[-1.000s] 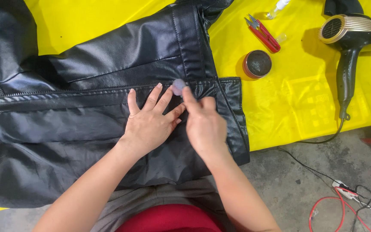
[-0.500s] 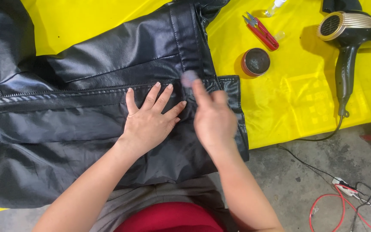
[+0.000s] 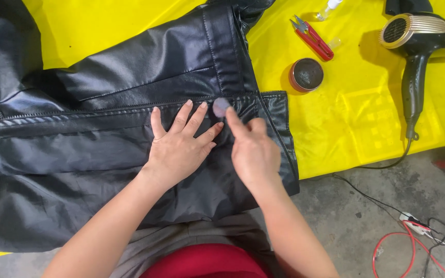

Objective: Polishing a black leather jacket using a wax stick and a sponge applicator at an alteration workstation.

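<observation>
Your left hand [image 3: 178, 149] lies flat, palm down, fingers spread and pointing away from you, thumb out toward your other hand. Your right hand [image 3: 253, 149] sits just beside that thumb, loosely curled, index finger stretched forward and blurred. Both forearms are bare and angle in toward each other.

One head-worn camera looks steeply down, close over the yellow table [image 3: 366, 123] and floor [image 3: 366, 216].

red snips [image 3: 312, 38], round tin [image 3: 306, 74] and hair dryer [image 3: 413, 46] on yellow sheet [image 3: 366, 118].
</observation>
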